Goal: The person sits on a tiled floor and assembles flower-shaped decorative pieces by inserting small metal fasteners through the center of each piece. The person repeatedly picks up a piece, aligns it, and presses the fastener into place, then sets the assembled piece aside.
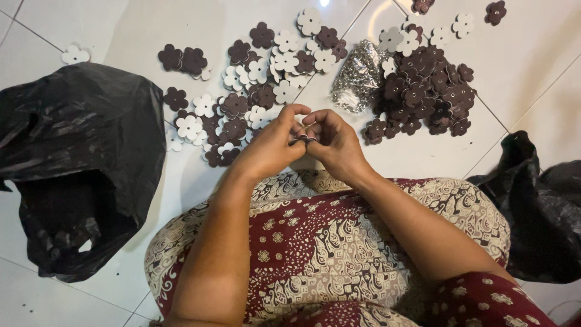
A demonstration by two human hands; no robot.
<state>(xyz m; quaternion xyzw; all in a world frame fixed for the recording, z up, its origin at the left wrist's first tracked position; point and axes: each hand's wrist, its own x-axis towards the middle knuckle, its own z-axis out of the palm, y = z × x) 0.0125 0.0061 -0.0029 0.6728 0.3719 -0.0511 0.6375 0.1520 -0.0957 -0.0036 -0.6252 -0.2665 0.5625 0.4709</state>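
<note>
Flower-shaped piece (301,139), dark and mostly hidden, sits pinched between the closed fingertips of left hand (272,145) and right hand (336,142) above the white floor (121,24), with brown-and-white flower cutouts (242,91) at 11 o'clock and what looks like a bag of metal bits (357,75) at 1 o'clock.

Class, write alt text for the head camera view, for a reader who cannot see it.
A person's left hand and right hand pinch a small flower-shaped piece together above a patterned lap. Brown and white flower pieces, a bag of small metal parts and two black plastic bags lie on white floor tiles.
</note>
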